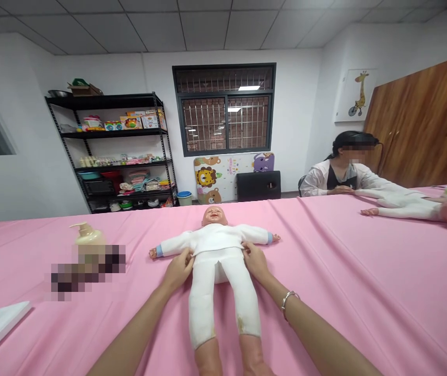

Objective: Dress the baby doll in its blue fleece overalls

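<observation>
A baby doll (pixel 214 215) lies on its back on the pink tablecloth (pixel 141 308), arms spread and head pointing away from me. It wears a white long-sleeved top (pixel 216 237) with blue cuffs. White pants (pixel 202 292) cover its legs to the lower shins, with brownish stains near the hems. My left hand (pixel 178 269) is closed on the top's lower edge at the waist, on the left side. On the opposite side my right hand (pixel 255 260), with a silver bangle on the wrist, pinches the same hem. The fingertips are partly hidden by the cloth.
A beige pump bottle (pixel 89 236) stands on the left beside a blurred patch. A white flat object (pixel 0 326) lies at the near left. Across the table on the right sits a person (pixel 335 177) by another doll (pixel 403 203). Shelves (pixel 109 133) stand behind.
</observation>
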A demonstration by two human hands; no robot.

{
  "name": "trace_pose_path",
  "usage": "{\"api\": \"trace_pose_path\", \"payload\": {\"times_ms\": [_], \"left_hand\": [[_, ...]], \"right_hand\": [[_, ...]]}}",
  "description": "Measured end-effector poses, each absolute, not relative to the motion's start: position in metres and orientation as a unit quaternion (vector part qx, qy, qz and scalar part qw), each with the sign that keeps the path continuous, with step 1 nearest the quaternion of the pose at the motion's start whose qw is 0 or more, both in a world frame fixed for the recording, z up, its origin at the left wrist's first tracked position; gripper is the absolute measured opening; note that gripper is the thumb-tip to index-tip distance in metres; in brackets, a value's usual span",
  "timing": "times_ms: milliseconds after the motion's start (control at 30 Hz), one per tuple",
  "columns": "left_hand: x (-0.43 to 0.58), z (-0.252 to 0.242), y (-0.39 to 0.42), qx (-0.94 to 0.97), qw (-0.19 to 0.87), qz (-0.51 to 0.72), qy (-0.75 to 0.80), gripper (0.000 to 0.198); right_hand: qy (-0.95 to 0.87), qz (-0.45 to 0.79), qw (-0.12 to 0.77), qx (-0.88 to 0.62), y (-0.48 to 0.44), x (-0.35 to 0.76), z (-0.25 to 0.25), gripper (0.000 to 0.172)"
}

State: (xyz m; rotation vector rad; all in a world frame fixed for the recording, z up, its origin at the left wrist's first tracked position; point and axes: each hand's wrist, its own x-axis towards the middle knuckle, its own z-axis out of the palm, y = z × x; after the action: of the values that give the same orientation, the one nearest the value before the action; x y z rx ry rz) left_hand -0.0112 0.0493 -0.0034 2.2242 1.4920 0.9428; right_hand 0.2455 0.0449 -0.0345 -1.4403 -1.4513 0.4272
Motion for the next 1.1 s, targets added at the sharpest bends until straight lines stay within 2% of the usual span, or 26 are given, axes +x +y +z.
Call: {"api": "trace_pose_path", "payload": {"times_ms": [100, 233, 433, 533, 733, 833, 967, 1100], "left_hand": [[-0.011, -0.006, 0.051, 0.786, 0.144, 0.309, 0.516, 0.02], [-0.012, -0.004, 0.049, 0.782, 0.162, 0.321, 0.508, 0.023], [-0.005, 0.001, 0.039, 0.775, 0.241, 0.335, 0.478, 0.038], [0.001, 0.001, 0.038, 0.759, 0.269, 0.359, 0.472, 0.048], [0.006, -0.004, 0.046, 0.74, 0.283, 0.39, 0.47, 0.051], [0.006, -0.007, 0.049, 0.74, 0.266, 0.379, 0.488, 0.048], [0.006, -0.006, 0.041, 0.731, 0.241, 0.376, 0.516, 0.048], [0.002, -0.003, 0.003, 0.787, 0.209, 0.317, 0.486, 0.05]], "right_hand": [[-0.57, 0.117, 0.547, -0.601, 0.043, 0.246, -0.028, 0.021], [-0.65, 0.147, 0.468, -0.58, 0.039, 0.246, -0.023, 0.011], [-0.63, 0.242, 0.462, -0.576, 0.04, 0.241, -0.015, 0.029], [-0.618, 0.298, 0.484, -0.543, 0.038, 0.235, -0.012, 0.048], [-0.591, 0.259, 0.533, -0.548, 0.045, 0.238, -0.03, 0.041], [-0.616, 0.214, 0.501, -0.569, 0.048, 0.242, -0.038, 0.039], [-0.624, 0.188, 0.437, -0.62, 0.035, 0.242, -0.038, 0.045], [-0.691, 0.113, 0.285, -0.654, -0.002, 0.247, -0.037, 0.052]]}}
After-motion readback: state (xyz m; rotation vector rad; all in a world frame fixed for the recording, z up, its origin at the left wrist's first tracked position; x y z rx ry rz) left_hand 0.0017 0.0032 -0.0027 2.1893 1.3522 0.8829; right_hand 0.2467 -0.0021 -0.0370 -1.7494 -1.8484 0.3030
